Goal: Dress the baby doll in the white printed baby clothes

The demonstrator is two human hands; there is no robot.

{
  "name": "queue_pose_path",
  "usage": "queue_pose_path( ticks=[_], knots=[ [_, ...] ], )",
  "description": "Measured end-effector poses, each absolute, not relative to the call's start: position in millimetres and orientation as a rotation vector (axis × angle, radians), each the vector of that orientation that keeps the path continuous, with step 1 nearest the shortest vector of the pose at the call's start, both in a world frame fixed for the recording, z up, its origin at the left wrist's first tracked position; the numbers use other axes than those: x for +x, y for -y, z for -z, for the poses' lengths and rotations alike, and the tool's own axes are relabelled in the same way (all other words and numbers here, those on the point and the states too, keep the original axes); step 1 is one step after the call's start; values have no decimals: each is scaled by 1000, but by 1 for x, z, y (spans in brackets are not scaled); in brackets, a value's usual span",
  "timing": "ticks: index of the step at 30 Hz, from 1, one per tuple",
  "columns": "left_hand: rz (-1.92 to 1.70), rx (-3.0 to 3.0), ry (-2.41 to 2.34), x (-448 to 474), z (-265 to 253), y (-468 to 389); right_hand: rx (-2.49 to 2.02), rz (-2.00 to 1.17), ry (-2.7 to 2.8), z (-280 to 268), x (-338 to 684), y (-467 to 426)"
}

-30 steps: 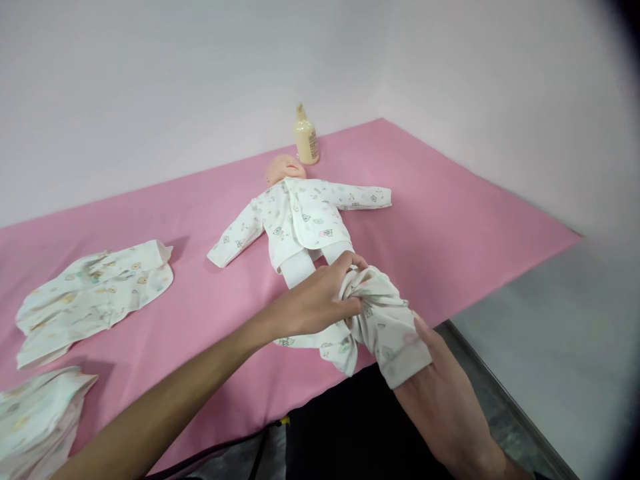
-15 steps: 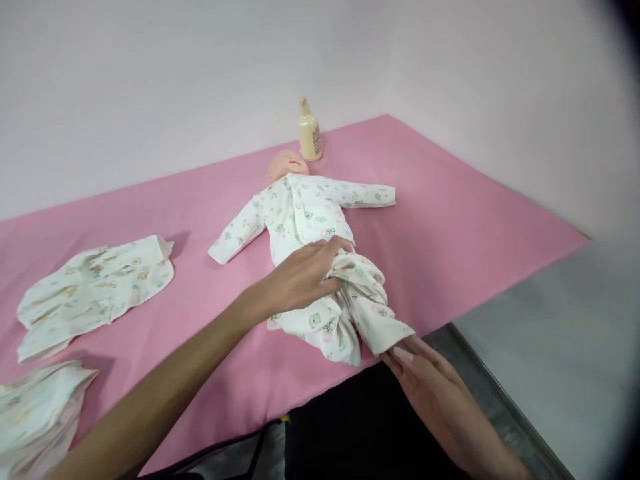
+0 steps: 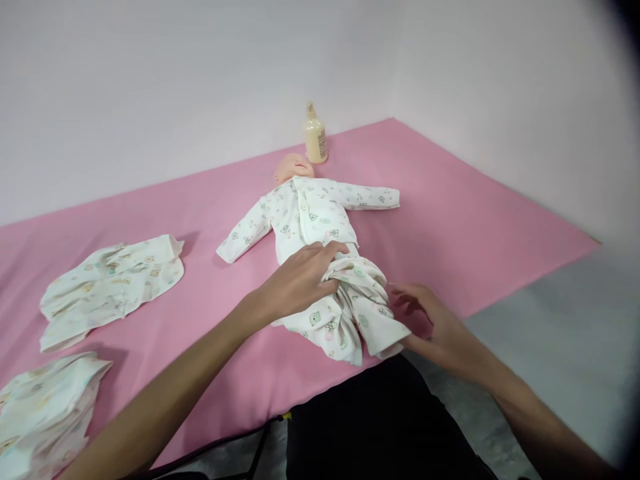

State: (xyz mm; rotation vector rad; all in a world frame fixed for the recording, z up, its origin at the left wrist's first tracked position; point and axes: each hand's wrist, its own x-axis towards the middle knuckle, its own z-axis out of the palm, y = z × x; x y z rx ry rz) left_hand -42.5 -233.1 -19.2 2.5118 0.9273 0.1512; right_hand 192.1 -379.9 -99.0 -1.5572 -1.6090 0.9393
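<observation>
A baby doll [image 3: 287,168] lies on its back in a white printed long-sleeved top [image 3: 320,212]. White printed baby pants [image 3: 367,303] are bunched around its lower body and legs. My left hand [image 3: 305,280] grips the pants near the waist, thumb and fingers closed on the bunched cloth. Beside the leg on the right, my right hand [image 3: 425,323] has its fingers apart and curved, with the thumb close to the cuff. Whether that thumb touches the cuff I cannot tell. The doll's feet are hidden in the cloth.
A pump bottle [image 3: 316,141] of pale yellow liquid stands behind the doll's head. Two printed white cloth pieces lie at left: one garment [image 3: 117,283] farther back, another garment [image 3: 45,413] nearer. The pink table cover [image 3: 470,220] meets the walls behind; its front edge runs close below the pants.
My right hand has moved from under the cuff up to the outer side of the leg, its fingers spreading. My left hand keeps its hold. The view has shifted slightly.
</observation>
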Motion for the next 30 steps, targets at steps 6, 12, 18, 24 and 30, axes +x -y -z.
queue_pose_path(
  ticks=[6, 12, 18, 24, 30],
  knots=[
    [-221, 2438, -1100, -76, 13, 251, -1531, -1115, 1855, 81, 209, 336],
    [-148, 2183, -1335, -142, 29, 268, -1490, -936, 2015, 96, 201, 307],
    [-173, 2017, -1347, -135, 54, 268, -1286, -1215, 2130, 76, 214, 294],
    [-412, 1921, -1430, -121, 66, 257, -1152, -1688, 1999, 65, 253, 266],
    [-740, 1767, -1673, -113, 76, 245, -1295, -1532, 2042, 74, 228, 254]
  ],
)
